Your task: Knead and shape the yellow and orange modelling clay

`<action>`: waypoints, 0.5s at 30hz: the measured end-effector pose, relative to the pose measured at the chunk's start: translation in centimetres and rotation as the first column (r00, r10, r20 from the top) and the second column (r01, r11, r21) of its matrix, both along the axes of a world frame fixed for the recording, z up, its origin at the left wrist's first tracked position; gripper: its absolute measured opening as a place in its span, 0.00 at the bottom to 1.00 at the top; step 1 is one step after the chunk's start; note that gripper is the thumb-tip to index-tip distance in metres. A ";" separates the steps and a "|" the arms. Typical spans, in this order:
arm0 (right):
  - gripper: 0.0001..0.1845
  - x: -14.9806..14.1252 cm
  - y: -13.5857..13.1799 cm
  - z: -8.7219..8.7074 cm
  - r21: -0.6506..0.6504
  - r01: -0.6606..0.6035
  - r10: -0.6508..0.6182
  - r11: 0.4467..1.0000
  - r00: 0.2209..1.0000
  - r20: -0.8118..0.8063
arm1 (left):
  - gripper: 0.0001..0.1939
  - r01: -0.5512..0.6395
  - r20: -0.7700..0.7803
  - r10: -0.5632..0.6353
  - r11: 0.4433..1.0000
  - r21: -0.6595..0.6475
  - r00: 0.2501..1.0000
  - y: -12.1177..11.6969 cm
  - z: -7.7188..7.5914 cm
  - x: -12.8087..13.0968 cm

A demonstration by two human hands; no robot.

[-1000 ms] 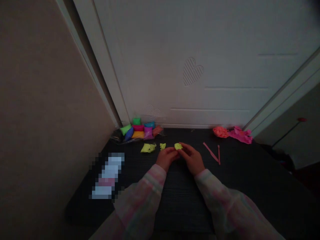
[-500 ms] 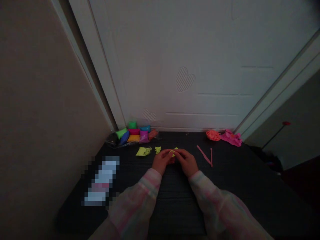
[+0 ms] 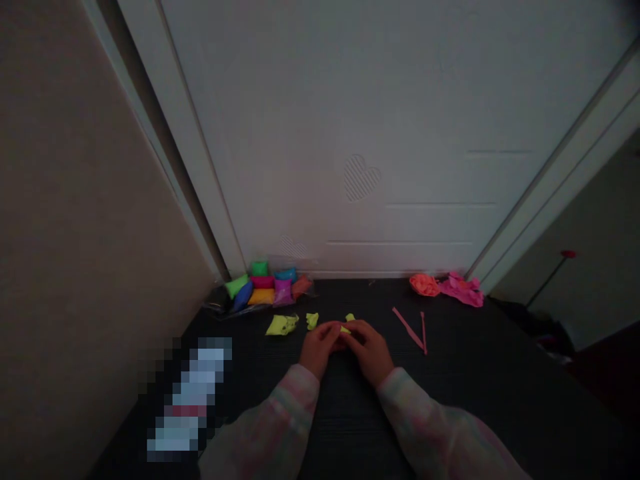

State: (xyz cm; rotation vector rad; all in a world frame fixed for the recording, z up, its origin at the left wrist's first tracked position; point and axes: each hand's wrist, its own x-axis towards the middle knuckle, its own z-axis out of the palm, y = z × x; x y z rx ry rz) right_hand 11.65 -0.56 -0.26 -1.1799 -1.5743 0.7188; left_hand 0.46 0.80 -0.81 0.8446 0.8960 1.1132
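Note:
My left hand (image 3: 320,347) and my right hand (image 3: 366,347) meet over the dark table, fingertips together. Between them is a small lump of yellow modelling clay (image 3: 345,329), pinched by both hands and mostly covered by the fingers. Just beyond my right fingers shows another bit of yellow clay (image 3: 350,317). Past my left hand lies a small yellow piece (image 3: 312,321), and left of that a yellow packet (image 3: 283,325) with dark marks on it.
At the back left sits a clear bag of coloured clay packets (image 3: 263,295). Two thin pink sticks (image 3: 408,329) lie right of my hands. An orange clump (image 3: 425,285) and a crumpled pink piece (image 3: 463,290) rest by the white door (image 3: 425,133). A blurred-out bright object (image 3: 193,400) lies left.
The whole scene sits lower in the picture, as the head view has tilted up. Both hands stay together on the clay, with their fingers slightly shifted.

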 end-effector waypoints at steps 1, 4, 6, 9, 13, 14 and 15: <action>0.06 0.0 0.0 0.0 -0.006 0.010 -0.010 1.000 1.000 -0.001 | 0.14 0.002 -0.011 -0.002 1.000 0.005 1.000 0.0 0.0 0.0; 0.06 0.0 0.0 0.1 -0.052 0.013 -0.013 0.999 1.000 0.005 | 0.14 0.000 -0.051 0.001 1.000 0.010 0.999 -0.1 0.1 -0.1; 0.07 0.0 -0.1 0.3 -0.099 0.003 -0.004 0.995 1.000 -0.007 | 0.14 -0.001 -0.077 0.002 1.000 0.005 0.997 -0.1 0.1 -0.1; 0.08 0.1 -0.2 0.7 -0.173 -0.006 -0.001 0.985 0.999 -0.041 | 0.14 0.009 -0.103 -0.010 1.000 -0.009 0.995 -0.2 0.3 -0.1; 0.08 0.2 -0.2 0.5 -0.243 -0.017 -0.004 0.970 0.996 -0.085 | 0.12 0.064 -0.133 -0.065 0.998 -0.009 0.989 -0.2 0.5 -0.2; 0.08 0.2 -0.2 0.5 -0.256 -0.020 -0.006 0.966 0.995 -0.098 | 0.12 0.081 -0.134 -0.082 0.997 -0.017 0.988 -0.2 0.6 -0.3; 0.08 0.2 -0.2 0.4 -0.267 -0.024 -0.007 0.963 0.994 -0.111 | 0.12 0.097 -0.129 -0.100 0.995 -0.031 0.986 -0.1 0.6 -0.4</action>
